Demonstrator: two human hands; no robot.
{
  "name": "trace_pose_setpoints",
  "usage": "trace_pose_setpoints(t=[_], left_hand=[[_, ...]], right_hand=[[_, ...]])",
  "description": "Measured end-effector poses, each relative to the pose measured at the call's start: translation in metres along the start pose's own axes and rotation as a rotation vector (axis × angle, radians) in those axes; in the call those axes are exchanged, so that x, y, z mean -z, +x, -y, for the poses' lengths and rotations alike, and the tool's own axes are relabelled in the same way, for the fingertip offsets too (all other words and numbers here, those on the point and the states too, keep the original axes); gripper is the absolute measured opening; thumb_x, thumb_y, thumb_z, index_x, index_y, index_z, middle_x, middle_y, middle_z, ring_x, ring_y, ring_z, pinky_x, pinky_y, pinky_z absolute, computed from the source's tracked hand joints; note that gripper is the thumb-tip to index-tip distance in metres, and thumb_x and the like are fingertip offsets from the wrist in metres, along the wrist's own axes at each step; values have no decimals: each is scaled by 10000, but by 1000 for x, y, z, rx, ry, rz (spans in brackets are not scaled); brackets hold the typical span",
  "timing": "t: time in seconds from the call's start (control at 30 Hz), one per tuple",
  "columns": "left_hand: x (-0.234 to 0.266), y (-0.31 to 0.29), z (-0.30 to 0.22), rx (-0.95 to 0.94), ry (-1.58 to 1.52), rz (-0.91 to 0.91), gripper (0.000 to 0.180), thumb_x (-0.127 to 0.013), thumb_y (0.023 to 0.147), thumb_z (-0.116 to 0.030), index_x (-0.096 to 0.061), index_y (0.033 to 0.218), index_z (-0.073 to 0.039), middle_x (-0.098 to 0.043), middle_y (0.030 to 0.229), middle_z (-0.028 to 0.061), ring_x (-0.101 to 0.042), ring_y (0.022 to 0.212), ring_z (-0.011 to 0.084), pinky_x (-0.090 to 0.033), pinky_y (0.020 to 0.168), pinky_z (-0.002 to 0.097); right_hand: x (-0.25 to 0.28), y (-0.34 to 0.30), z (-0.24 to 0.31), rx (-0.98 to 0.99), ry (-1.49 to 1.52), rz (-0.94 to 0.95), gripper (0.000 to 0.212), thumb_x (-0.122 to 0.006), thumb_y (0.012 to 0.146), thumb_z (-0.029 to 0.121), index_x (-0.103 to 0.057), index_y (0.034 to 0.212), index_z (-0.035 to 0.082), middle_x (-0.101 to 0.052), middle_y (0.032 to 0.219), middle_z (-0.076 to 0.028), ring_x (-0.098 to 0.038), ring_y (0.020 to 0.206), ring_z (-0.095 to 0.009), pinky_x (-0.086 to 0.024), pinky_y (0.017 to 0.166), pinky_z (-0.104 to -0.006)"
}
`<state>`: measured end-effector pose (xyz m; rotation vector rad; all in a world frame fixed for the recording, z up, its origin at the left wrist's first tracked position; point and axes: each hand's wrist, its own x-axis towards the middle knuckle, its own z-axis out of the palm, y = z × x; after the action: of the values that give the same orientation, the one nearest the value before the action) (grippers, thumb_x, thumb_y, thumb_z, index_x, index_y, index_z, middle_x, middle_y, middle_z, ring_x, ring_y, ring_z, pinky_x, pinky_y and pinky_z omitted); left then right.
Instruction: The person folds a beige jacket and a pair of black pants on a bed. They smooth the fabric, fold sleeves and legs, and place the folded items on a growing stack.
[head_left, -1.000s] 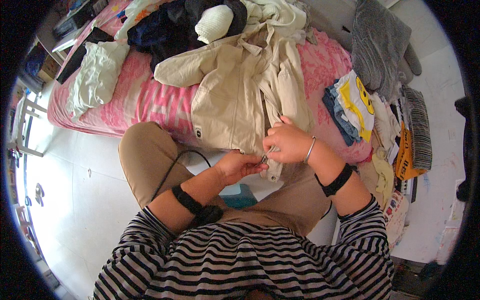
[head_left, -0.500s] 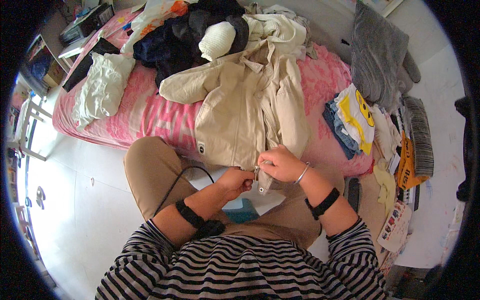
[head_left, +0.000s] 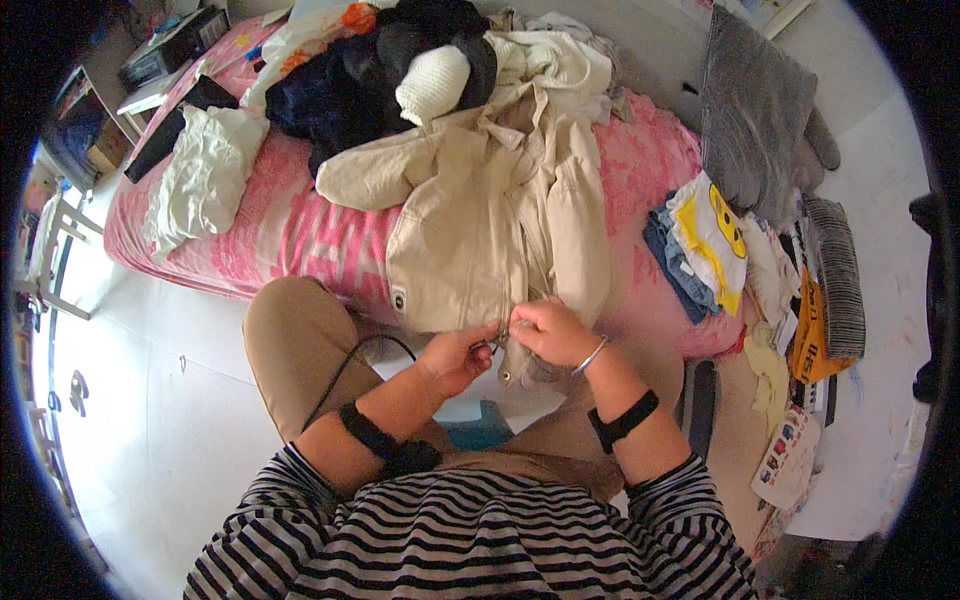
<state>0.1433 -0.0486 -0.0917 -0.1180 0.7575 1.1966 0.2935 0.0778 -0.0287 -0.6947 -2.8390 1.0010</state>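
A beige jacket (head_left: 465,215) lies spread over the pink bed, its collar away from me and its hem hanging at the near edge. Both my hands meet at the bottom of its front opening. My left hand (head_left: 462,357) pinches the hem at the lower end of the zipper. Close beside it, my right hand (head_left: 550,332) has its fingers closed on the other front edge of the jacket. A hem flap with a metal eyelet dangles under my right hand. The small zipper parts between my fingertips are mostly hidden.
Dark clothes (head_left: 335,100) and a white knit piece (head_left: 433,83) are heaped at the back. A crumpled white garment (head_left: 208,175) lies left on the pink bedcover (head_left: 300,235). Folded clothes (head_left: 708,235) and a grey cushion (head_left: 755,110) are at the right. A dark cord crosses my left thigh.
Both hands have shifted slightly left, still at the jacket's hem. My left hand has turned a little, and the eyelet flap has swung left with them.
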Motion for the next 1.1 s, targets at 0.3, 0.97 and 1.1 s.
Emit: trace_pose_setpoints(t=[0.3,0.97,1.1], left_hand=[[1,-3,-12,-31,117,73,145,-625,949,-181,-653,974,-41,-594,785,1,-542,666,112,-467,618,236],[-4,-16,-19,-265,367,7,203,-742,843,-164,-653,798,13,-590,688,51,-537,583,169,-456,575,322],[-1,-17,-19,-336,468,-7,207,-737,842,-149,-639,737,1,-531,611,34,-502,543,162,-475,580,343]], right_hand=[[8,-2,13,-82,148,-80,185,-620,850,244,-636,824,62,-602,648,-155,-611,660,-357,-469,653,-421],[4,4,17,-266,232,-154,217,-626,842,265,-650,839,50,-611,666,-159,-620,647,-297,-478,629,-399],[-1,5,13,-303,219,-137,213,-630,842,260,-648,841,48,-619,682,-158,-622,658,-286,-474,624,-395]])
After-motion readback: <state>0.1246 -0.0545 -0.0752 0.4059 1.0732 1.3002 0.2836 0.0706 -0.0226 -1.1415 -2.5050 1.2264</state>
